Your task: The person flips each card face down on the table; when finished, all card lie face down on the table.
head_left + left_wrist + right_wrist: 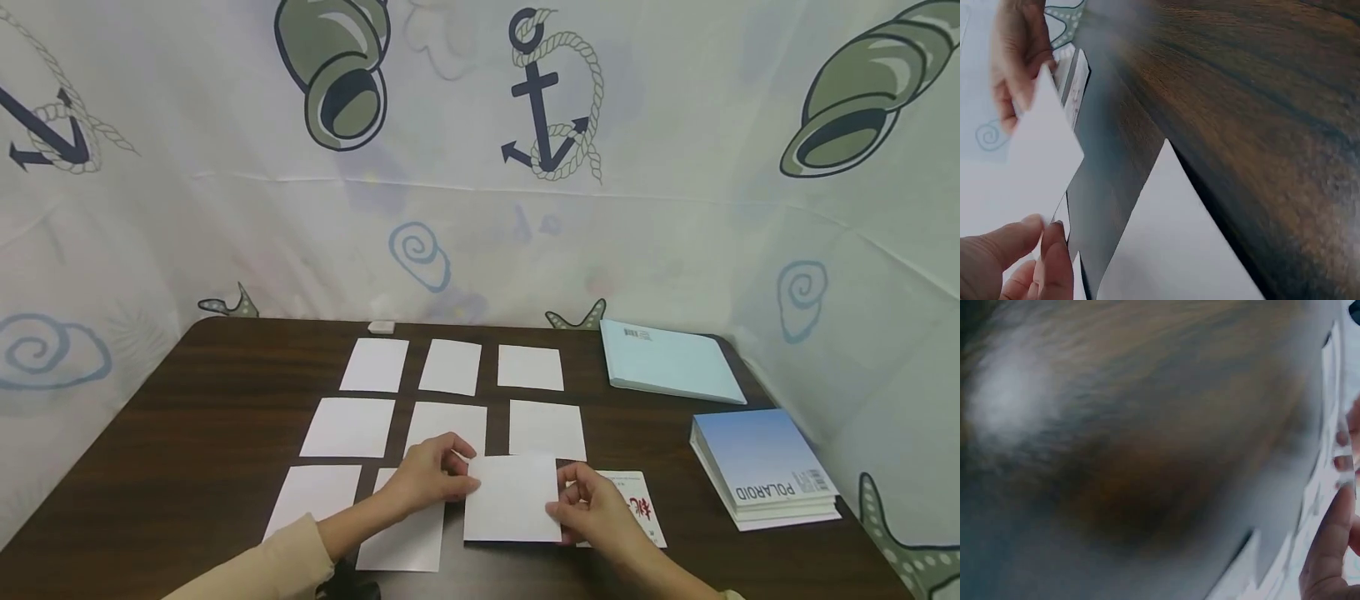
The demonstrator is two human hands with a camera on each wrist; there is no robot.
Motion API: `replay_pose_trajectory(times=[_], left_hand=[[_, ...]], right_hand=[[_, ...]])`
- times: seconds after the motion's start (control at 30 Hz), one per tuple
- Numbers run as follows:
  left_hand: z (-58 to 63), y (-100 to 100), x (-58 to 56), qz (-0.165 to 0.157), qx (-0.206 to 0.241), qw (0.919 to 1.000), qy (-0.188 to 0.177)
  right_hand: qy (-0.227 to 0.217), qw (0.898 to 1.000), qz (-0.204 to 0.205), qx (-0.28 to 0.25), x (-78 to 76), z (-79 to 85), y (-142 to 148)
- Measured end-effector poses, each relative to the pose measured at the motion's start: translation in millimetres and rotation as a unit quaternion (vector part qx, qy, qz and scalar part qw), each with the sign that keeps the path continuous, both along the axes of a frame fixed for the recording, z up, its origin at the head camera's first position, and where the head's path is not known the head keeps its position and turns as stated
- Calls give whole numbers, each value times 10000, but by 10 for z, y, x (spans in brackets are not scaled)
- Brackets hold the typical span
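A blank white card is held up between my two hands near the front of the dark table. At its left edge, my left hand pinches it between thumb and fingers. My right hand grips the opposite edge. In the left wrist view the raised card spans from the left hand to the right hand. Partly behind the right hand lies a white card with red characters. The right wrist view is blurred, with fingers at its right edge.
Several white cards lie in rows, such as a back card and a front-left card. A pale blue flat book and a thick blue POLAROID album are at right. A small white block sits at the back edge.
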State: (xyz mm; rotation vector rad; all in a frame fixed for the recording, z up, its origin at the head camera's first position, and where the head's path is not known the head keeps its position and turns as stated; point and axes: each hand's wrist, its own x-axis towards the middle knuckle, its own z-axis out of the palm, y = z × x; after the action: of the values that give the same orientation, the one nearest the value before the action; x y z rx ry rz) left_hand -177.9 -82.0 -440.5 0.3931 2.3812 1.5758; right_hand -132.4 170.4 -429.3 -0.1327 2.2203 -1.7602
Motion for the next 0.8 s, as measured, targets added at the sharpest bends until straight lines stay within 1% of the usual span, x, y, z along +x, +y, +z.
replay_pose_trajectory(times=[0.1, 0.17, 0.23, 0.33, 0.5, 0.67, 0.8], left_hand=[[-9, -2, 0, -99, -488, 9979, 411], [-14, 0, 4, -179, -853, 9934, 742], [-22, 2, 9, -251, -1153, 9879, 1010], [-21, 7, 22, -380, -1389, 9811, 1289], [-34, 24, 33, -499, -1640, 9730, 1546], [-59, 30, 18, -550, -1775, 9684, 1665], [-41, 10, 8, -662, -1857, 9658, 1684]], right_hand=[[222, 9986, 123, 473, -14, -82, 17], [421, 9958, 282, 766, -24, -123, 19], [576, 9930, 453, 931, -34, -152, 19], [705, 9894, 665, 1077, -49, -172, 7], [764, 9862, 776, 1244, -56, -186, -19], [781, 9837, 790, 1414, -61, -185, -26], [765, 9833, 801, 1445, -80, -177, -16]])
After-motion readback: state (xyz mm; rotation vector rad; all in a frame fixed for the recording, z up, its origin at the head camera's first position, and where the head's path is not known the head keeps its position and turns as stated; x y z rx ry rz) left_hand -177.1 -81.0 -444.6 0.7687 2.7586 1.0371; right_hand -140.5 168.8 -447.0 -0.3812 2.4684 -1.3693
